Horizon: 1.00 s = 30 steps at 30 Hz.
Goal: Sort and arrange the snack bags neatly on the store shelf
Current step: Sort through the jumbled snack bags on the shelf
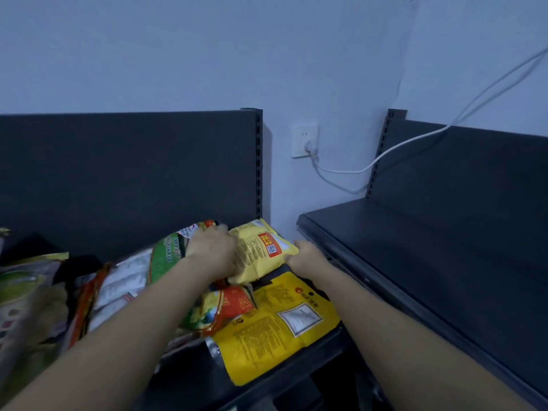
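- The dark shelf (189,378) holds a loose heap of snack bags: a flat yellow bag (275,327) in front, a green bag (169,250) behind, and a puffy yellow bag (264,250) on top at the back right.
- A second shelf (430,262) stands to the right, and between them a wall socket (304,140) has a white cable (415,140) plugged in.
- The left hand (212,252) clasps the puffy bag's left end, and the right hand (305,258) grips its right end.

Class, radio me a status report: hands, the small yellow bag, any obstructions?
Left grip and right grip both holding yellow bag, one each end. Bag over flat yellow pouch. Green bag crowds its left.
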### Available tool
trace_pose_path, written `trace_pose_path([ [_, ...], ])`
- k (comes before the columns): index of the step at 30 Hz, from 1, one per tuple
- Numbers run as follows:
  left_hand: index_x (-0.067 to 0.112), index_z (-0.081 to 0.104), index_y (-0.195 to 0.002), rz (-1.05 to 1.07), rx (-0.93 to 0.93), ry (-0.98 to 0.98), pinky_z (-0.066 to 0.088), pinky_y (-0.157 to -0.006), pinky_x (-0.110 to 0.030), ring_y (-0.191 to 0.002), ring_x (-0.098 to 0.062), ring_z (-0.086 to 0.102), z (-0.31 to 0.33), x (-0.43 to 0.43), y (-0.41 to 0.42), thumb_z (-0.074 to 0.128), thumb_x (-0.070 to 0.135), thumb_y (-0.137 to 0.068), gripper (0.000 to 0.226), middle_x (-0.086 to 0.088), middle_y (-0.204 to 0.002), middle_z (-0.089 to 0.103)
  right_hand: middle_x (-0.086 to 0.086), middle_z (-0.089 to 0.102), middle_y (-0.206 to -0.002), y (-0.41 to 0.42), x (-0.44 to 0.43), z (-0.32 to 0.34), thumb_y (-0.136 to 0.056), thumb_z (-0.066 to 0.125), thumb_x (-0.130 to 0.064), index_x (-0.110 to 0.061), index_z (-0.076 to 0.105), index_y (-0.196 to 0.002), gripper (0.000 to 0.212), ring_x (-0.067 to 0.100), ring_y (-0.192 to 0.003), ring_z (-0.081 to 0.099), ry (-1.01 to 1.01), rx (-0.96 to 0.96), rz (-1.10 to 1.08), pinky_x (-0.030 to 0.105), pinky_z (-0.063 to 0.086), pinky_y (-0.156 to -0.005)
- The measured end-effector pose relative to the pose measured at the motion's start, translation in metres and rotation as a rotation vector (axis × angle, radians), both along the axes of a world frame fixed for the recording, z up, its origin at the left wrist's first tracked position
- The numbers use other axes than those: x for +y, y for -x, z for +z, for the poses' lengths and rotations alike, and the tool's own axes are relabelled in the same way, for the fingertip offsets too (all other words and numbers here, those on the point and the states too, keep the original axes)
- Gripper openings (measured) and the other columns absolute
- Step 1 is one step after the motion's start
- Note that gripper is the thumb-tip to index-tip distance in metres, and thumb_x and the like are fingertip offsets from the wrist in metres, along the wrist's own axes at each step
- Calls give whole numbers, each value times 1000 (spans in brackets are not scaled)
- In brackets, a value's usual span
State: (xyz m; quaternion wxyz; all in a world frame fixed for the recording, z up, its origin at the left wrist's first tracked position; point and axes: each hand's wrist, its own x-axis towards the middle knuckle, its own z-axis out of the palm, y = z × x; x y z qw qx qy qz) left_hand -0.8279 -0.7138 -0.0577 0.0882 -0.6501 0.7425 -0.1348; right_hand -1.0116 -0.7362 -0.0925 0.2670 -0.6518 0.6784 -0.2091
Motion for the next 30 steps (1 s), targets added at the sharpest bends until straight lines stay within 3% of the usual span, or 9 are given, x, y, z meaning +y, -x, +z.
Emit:
trace_pose_path([
  [3,19,31,-146,-146,17,-50,30,-108,-42,-134,-24,36,-12,-9,6,56,37,-88,66,-6,-148,35,11,63,-117,5,-6,-14,-83,68,-24,-10,54,-118,40,27,-102,61,-53,-18,3,40,54,-86],
  [7,13,12,-152,24,110,-166,28,-111,-40,-138,-28,32,-16,-17,12,64,63,-76,105,-10,-153,30,8,58,-121,11,-8,-16,-67,86,-34,-9,45,-126,76,24,-107,57,-168,84,28,35,52,-79],
  [10,12,41,-134,64,36,-54,40,-95,-35,-120,-27,50,-15,-17,16,66,54,-78,75,-9,-130,54,8,60,-113,15,-9,-14,-66,87,-38,-5,49,-120,74,22,-98,57,-184,170,65,31,46,-70],
  [13,14,54,-114,103,142,79,46,-72,-32,-103,-27,62,-4,-12,15,60,33,-86,35,-6,-112,63,3,52,-81,15,-11,-16,-72,84,-38,-10,52,-86,45,18,-75,53,-197,134,96,29,41,-57],
  [17,16,58,-105,151,481,229,48,-65,-35,-95,-30,62,-3,-11,-2,53,12,-82,24,-7,-102,65,14,65,-103,7,-10,0,-86,72,-25,-2,61,-116,39,28,-88,64,-79,-107,62,40,52,-73],
  [20,15,61,-98,115,885,362,48,-67,-35,-90,-31,61,2,-11,-6,61,10,-78,21,-7,-94,66,10,63,-93,3,-5,28,-89,63,-24,-16,64,-90,8,34,-94,61,178,-93,-7,38,51,-72],
  [23,17,64,-98,77,1221,538,43,-67,-30,-87,-22,60,21,-4,-8,65,4,-75,26,0,-89,66,7,66,-108,-5,3,59,-94,59,-28,-18,66,-108,18,33,-103,60,341,-147,-74,31,41,-68],
  [26,27,61,-89,73,1510,674,54,-74,-38,-88,-17,63,47,9,-15,73,12,-77,23,6,-89,67,9,66,-101,-15,16,86,-95,57,-26,-15,65,-98,14,35,-98,57,514,-245,-131,32,37,-67],
  [30,33,60,-89,24,1672,789,56,-78,-35,-87,-8,64,75,33,-31,80,22,-75,26,9,-92,69,-1,60,-90,-32,31,109,-97,55,-24,-16,66,-106,16,22,-88,53,692,-474,-147,25,26,-66],
])
